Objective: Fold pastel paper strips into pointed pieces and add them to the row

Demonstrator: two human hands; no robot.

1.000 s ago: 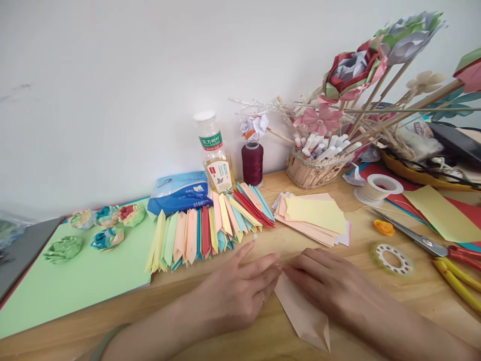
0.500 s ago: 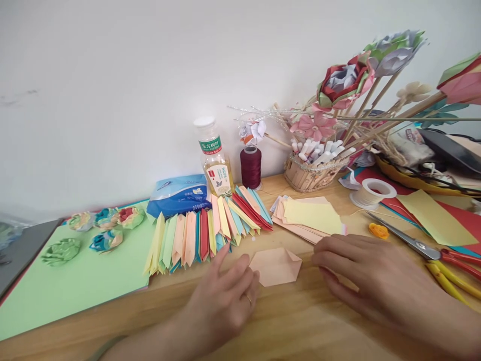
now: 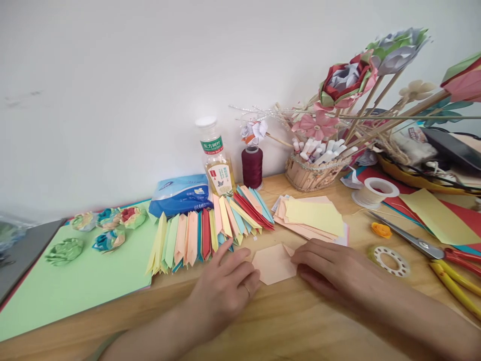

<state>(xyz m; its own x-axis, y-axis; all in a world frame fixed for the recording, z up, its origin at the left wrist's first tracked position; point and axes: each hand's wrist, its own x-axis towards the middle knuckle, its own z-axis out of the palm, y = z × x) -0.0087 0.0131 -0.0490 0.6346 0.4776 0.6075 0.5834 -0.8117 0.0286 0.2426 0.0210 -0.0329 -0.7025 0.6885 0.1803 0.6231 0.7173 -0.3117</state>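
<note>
A pale peach paper (image 3: 273, 265) with folded corners lies on the wooden table between my hands. At its left edge rests my left hand (image 3: 229, 281), fingers loosely spread, a ring on one finger. My right hand (image 3: 330, 268) touches the paper's right corner, its fingers bent together over the edge; the fingertips pinch there. Just behind the paper, folded colored strips (image 3: 205, 233) stand in a long row. Loose peach and yellow sheets (image 3: 313, 216) are stacked behind my right hand.
Scissors (image 3: 424, 245), a tape roll (image 3: 391, 260) and a white spool (image 3: 376, 192) lie right. A basket (image 3: 313, 173), purple thread (image 3: 252, 168), bottle (image 3: 218, 170) and blue tissue pack (image 3: 180, 194) stand by the wall. Green sheets (image 3: 97, 281) bear paper rosettes at left.
My right hand has moved left onto the paper's right corner, uncovering the tape roll. My left hand stays at the left edge. The view has shifted slightly.
</note>
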